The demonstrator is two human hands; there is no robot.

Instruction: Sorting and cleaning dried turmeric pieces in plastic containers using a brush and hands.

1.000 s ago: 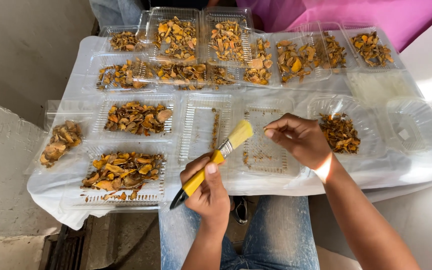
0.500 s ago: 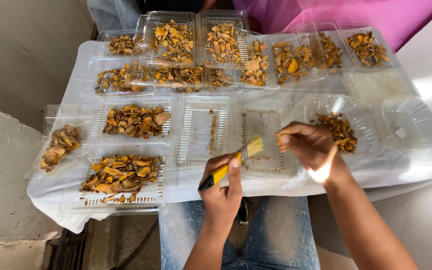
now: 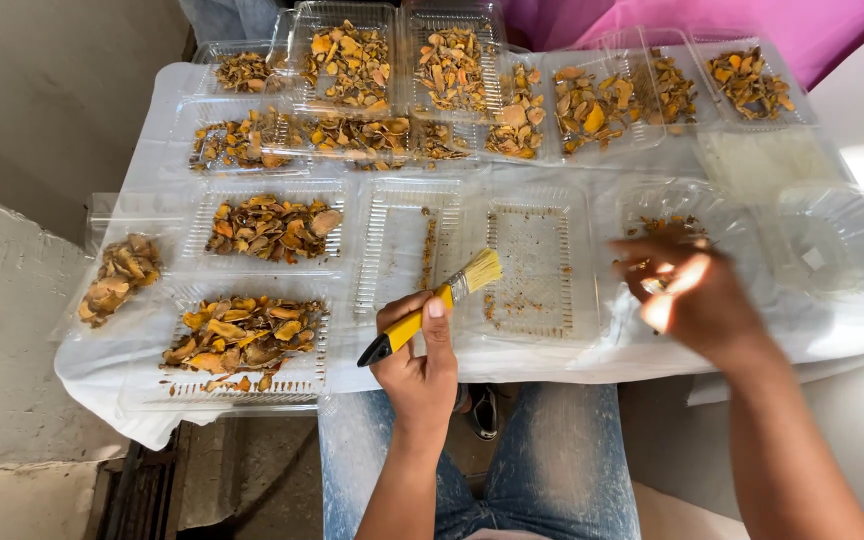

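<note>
Yellow-handled brush (image 3: 430, 308) with pale bristles is grasped in my left hand (image 3: 418, 355), just before the open clear tray (image 3: 537, 262). My right hand (image 3: 697, 300) hovers beside it; its grip I cannot tell.

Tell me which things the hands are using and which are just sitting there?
In use:
left hand
yellow brush
open clear tray
right hand
round tub

Just sitting:
full trays of dried orange slices
white cloth
</note>
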